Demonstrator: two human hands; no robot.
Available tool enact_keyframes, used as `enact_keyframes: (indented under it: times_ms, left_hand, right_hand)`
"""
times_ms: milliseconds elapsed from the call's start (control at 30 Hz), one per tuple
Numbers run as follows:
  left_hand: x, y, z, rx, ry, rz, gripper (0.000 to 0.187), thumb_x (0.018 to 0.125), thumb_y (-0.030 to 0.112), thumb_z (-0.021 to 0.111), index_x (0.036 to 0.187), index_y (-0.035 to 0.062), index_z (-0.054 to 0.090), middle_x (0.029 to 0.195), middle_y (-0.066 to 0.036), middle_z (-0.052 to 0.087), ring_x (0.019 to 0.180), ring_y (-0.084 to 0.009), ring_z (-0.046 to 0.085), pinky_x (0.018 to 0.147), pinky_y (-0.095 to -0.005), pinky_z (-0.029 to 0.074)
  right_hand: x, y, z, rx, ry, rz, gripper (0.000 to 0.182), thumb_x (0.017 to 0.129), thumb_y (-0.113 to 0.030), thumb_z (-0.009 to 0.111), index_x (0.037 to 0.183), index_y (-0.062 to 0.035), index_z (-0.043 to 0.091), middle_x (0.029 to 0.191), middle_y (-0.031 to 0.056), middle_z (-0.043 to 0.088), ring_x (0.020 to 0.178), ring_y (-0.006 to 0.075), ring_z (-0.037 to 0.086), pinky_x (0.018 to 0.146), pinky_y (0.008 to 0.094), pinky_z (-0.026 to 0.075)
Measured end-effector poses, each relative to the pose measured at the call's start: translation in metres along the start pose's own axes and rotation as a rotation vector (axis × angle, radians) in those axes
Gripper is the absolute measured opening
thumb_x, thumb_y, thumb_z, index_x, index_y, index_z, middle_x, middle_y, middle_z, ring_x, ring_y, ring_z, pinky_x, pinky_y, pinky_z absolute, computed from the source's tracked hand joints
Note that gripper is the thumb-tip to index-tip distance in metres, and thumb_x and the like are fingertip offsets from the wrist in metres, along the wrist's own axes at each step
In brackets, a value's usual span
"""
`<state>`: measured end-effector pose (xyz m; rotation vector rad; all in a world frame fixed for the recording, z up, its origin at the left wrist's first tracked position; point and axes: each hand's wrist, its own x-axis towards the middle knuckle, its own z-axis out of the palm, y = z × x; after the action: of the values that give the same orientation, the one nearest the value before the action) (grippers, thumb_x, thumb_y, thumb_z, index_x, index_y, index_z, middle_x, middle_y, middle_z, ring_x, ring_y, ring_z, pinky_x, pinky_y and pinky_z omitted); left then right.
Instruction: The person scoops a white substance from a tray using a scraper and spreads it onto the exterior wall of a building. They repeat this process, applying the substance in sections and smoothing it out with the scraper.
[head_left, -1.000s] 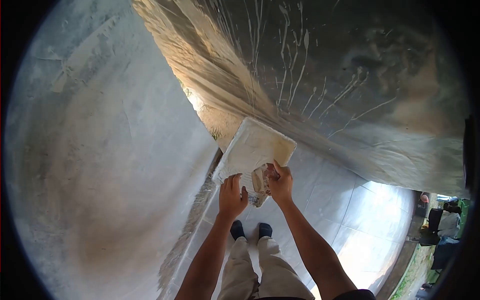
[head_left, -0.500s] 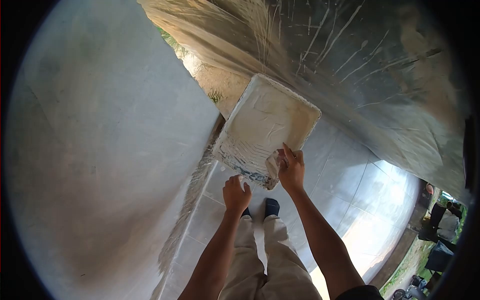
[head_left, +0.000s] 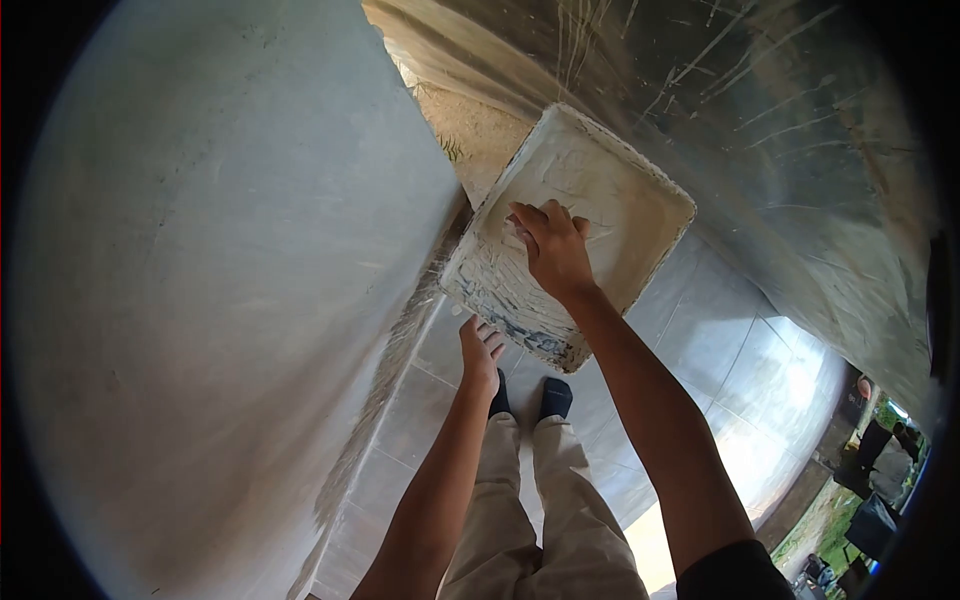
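A rectangular paint tray (head_left: pixel 625 225), its rim crusted white, holds pale paste-like material spread over its bottom, with ridges and dark streaks at the near end. My right hand (head_left: pixel 556 250) reaches over the middle of it. Its fingers are closed around a small white-smeared piece (head_left: pixel 514 226), mostly hidden by the hand, whose kind I cannot tell. Just off the tray's near left edge is my left hand (head_left: pixel 481 347), fingers half bent and apart, with nothing visible in them.
A large grey wall surface (head_left: pixel 250 250) rises on the left. Sheeting (head_left: pixel 800 190) with white splashes hangs at upper right. Below are grey floor tiles (head_left: pixel 670 325) and my feet in dark socks (head_left: pixel 556 398). Bags and other items (head_left: pixel 880 490) lie at far right.
My right hand has moved from the tray's near right corner up and left over its middle, carrying the white-smeared piece. My left hand's fingers have loosened. The view has shifted slightly.
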<state>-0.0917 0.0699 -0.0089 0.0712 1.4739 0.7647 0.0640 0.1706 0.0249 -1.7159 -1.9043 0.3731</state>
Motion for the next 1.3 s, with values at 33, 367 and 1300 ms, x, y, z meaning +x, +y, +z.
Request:
enact_keyframes:
  times_ms: [33, 367, 1300]
  left_hand:
    - [0.001, 0.001, 0.002, -0.017, -0.005, 0.005, 0.072, 0.097, 0.048, 0.038, 0.152, 0.0064, 0.018, 0.151, -0.023, 0.030, 0.136, -0.0362, 0.036, 0.111, -0.0462, 0.029]
    - [0.010, -0.002, -0.005, 0.012, -0.012, 0.010, 0.070, 0.096, 0.047, 0.041, 0.149, 0.0047, 0.024, 0.147, -0.022, 0.036, 0.132, -0.0336, 0.041, 0.108, -0.0458, 0.032]
    - [-0.003, -0.028, -0.002, 0.060, -0.015, 0.070, 0.068, 0.098, 0.048, 0.037, 0.149, 0.0059, 0.026, 0.148, -0.018, 0.037, 0.130, -0.0301, 0.045, 0.108, -0.0472, 0.031]
  right_hand:
    - [0.005, 0.001, 0.005, 0.005, -0.008, -0.002, 0.042, 0.084, -0.005, 0.061, 0.124, -0.0176, 0.060, 0.102, 0.0035, 0.059, 0.096, 0.0234, 0.056, 0.082, 0.0430, 0.035]
    - [0.021, 0.014, 0.021, -0.096, -0.050, -0.144, 0.036, 0.085, -0.007, 0.064, 0.119, -0.0184, 0.061, 0.095, 0.0043, 0.055, 0.092, 0.0230, 0.056, 0.080, 0.0424, 0.033]
    - [-0.024, 0.050, -0.039, -0.068, -0.040, 0.070, 0.038, 0.082, -0.005, 0.066, 0.117, -0.0205, 0.061, 0.096, 0.0028, 0.057, 0.093, 0.0218, 0.059, 0.080, 0.0414, 0.033]
